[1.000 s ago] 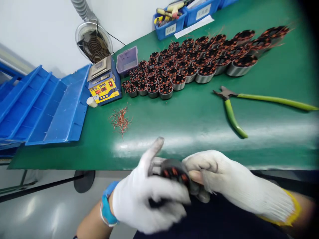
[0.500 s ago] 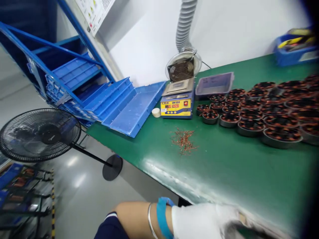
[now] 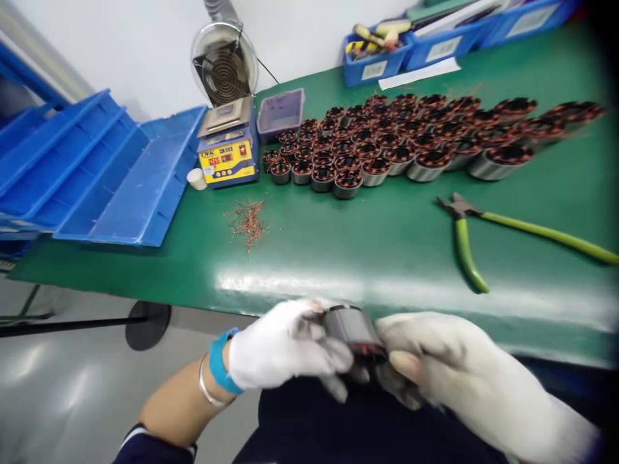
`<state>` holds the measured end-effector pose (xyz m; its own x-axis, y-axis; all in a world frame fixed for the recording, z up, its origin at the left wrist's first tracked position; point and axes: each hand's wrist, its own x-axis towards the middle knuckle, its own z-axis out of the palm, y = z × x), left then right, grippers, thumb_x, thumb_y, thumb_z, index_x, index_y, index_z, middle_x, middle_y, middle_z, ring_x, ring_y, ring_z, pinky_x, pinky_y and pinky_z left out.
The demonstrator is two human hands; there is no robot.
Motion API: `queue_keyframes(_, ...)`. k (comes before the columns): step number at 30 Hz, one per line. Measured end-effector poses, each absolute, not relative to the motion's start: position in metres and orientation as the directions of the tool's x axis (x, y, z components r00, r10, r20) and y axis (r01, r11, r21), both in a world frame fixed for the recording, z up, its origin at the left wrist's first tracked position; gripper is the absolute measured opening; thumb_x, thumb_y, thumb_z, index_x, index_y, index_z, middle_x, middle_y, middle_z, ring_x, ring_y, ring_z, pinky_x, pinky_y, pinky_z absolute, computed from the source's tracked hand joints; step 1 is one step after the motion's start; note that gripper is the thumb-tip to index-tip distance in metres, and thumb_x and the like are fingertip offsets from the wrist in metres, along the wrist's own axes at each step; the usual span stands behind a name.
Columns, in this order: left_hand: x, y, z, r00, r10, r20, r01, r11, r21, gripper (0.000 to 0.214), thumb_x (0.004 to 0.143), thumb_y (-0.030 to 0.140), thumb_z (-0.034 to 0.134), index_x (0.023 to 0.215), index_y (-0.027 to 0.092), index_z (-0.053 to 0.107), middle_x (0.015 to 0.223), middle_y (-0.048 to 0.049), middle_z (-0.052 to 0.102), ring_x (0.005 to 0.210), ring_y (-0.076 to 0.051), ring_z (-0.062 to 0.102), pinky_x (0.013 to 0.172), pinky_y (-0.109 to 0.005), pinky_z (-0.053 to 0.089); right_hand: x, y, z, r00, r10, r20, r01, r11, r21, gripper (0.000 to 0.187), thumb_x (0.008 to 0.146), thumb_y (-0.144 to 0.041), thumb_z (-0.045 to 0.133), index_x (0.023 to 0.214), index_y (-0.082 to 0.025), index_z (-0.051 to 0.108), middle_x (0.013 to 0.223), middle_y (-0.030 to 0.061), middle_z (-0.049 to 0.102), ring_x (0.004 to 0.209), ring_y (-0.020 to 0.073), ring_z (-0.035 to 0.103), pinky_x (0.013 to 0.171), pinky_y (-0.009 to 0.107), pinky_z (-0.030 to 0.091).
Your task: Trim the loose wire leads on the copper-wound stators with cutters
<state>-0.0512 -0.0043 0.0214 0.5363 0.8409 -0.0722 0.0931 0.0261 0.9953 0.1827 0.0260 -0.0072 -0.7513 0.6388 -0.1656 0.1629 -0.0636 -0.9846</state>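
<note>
Just off the table's front edge, a motor stator (image 3: 352, 327) with a grey metal ring and dark, coppery windings is held between my two gloved hands. My left hand (image 3: 300, 348), with a blue strap and a silver bangle at the wrist, grips its left side. On the other side my right hand (image 3: 435, 361) has its fingers closed on the stator, the thumb tip bare. Motion blurs both hands' fingertips. Green-handled cutting pliers (image 3: 464, 216) lie spread on the green table (image 3: 338, 258), beyond my right hand.
Rows of stators (image 3: 348, 183) stand behind. Copper wire clippings (image 3: 248, 223) lie in front of a yellow-and-blue soldering unit (image 3: 229, 161). Blue trays (image 3: 140, 187) sit at left, a purplish bin (image 3: 281, 115) and round fan (image 3: 226, 71) at the back, blue tool bins (image 3: 374, 69) farther right.
The view has swung right and down, bringing the pliers and both hands into sight. My left hand, blurred at the bottom edge before, now shows holding the stator together with my right.
</note>
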Motion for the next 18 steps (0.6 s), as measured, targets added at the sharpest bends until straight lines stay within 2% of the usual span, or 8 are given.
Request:
queue_keyframes(2, -0.051, -0.009, 0.028, 0.53, 0.848, 0.019, 0.027, -0.039, 0.999, 0.055, 0.091, 0.074, 0.053, 0.104, 0.023, 0.072, 0.084, -0.0107, 0.074, 0.084, -0.028, 0.076, 0.072, -0.044, 0.065, 0.173, 0.027, -0.009, -0.8, 0.527, -0.288, 0.064, -0.402, -0.914, 0.064, 0.083, -0.079, 0.057, 0.063, -0.018, 0.052, 0.059, 0.003, 0.054, 0.045, 0.012, 0.049, 0.044, 0.024, 0.039)
queue_keyframes(4, -0.051, -0.011, 0.033, 0.466, 0.878, 0.107, 0.116, -0.18, 0.977, 0.047, 0.097, 0.065, 0.048, 0.091, 0.025, 0.071, 0.086, -0.0103, 0.074, 0.088, -0.028, 0.075, 0.076, -0.045, 0.065, 0.165, 0.03, -0.008, -0.835, 0.461, -0.301, 0.041, -0.492, -0.869, 0.067, 0.078, -0.083, 0.059, 0.064, -0.018, 0.052, 0.06, 0.0033, 0.056, 0.044, 0.0115, 0.05, 0.042, 0.023, 0.037)
queue_keyframes(6, -0.051, -0.009, 0.033, 0.394, 0.899, 0.19, 0.308, -0.324, 0.895, 0.037, 0.097, 0.056, 0.051, 0.096, 0.025, 0.071, 0.094, -0.0105, 0.075, 0.093, -0.028, 0.075, 0.078, -0.046, 0.065, 0.16, 0.036, -0.003, -0.839, 0.488, -0.239, 0.084, -0.319, -0.944, 0.065, 0.084, -0.078, 0.055, 0.06, -0.018, 0.051, 0.059, 0.0036, 0.055, 0.047, 0.0115, 0.049, 0.045, 0.024, 0.036)
queue_keyframes(8, -0.051, -0.002, 0.026, 0.373, 0.9, 0.224, 0.468, -0.392, 0.792, 0.037, 0.09, 0.052, 0.064, 0.113, 0.023, 0.067, 0.106, -0.0107, 0.074, 0.102, -0.03, 0.073, 0.083, -0.047, 0.064, 0.158, 0.046, 0.003, -0.817, 0.557, -0.146, 0.177, 0.001, -0.984, 0.059, 0.093, -0.066, 0.05, 0.058, -0.019, 0.051, 0.057, 0.0033, 0.054, 0.051, 0.0122, 0.048, 0.049, 0.025, 0.036)
queue_keyframes(11, -0.051, 0.012, 0.005, 0.399, 0.881, 0.253, 0.544, -0.45, 0.708, 0.048, 0.082, 0.043, 0.071, 0.124, 0.02, 0.062, 0.11, -0.0108, 0.074, 0.103, -0.03, 0.073, 0.096, -0.05, 0.059, 0.156, 0.066, 0.009, -0.762, 0.639, -0.109, 0.406, 0.339, -0.849, 0.044, 0.093, -0.05, 0.048, 0.063, -0.019, 0.057, 0.061, 0.004, 0.059, 0.055, 0.0146, 0.05, 0.054, 0.027, 0.035)
queue_keyframes(13, -0.05, 0.019, -0.01, 0.387, 0.871, 0.304, 0.638, -0.49, 0.594, 0.043, 0.084, 0.039, 0.07, 0.121, 0.019, 0.062, 0.109, -0.0106, 0.075, 0.101, -0.028, 0.073, 0.107, -0.057, 0.05, 0.158, 0.078, 0.009, -0.724, 0.669, -0.167, 0.532, 0.387, -0.753, 0.037, 0.091, -0.047, 0.048, 0.068, -0.02, 0.06, 0.067, 0.0053, 0.063, 0.059, 0.017, 0.054, 0.056, 0.029, 0.037)
queue_keyframes(15, -0.05, 0.023, -0.022, 0.365, 0.86, 0.356, 0.712, -0.504, 0.489, 0.041, 0.086, 0.042, 0.07, 0.119, 0.019, 0.062, 0.108, -0.0097, 0.075, 0.101, -0.027, 0.073, 0.112, -0.06, 0.044, 0.168, 0.086, 0.005, -0.709, 0.663, -0.242, 0.58, 0.352, -0.735, 0.038, 0.093, -0.048, 0.046, 0.071, -0.021, 0.061, 0.072, 0.0068, 0.066, 0.064, 0.0192, 0.057, 0.06, 0.032, 0.04)
queue_keyframes(18, -0.052, 0.025, -0.031, 0.294, 0.873, 0.39, 0.744, -0.465, 0.48, 0.049, 0.084, 0.052, 0.074, 0.118, 0.02, 0.06, 0.108, -0.01, 0.075, 0.101, -0.028, 0.073, 0.108, -0.057, 0.048, 0.204, 0.094, -0.004, -0.609, 0.74, -0.286, 0.622, 0.222, -0.751, 0.051, 0.1, -0.055, 0.034, 0.076, -0.022, 0.064, 0.079, 0.0112, 0.068, 0.073, 0.022, 0.062, 0.07, 0.035, 0.047)
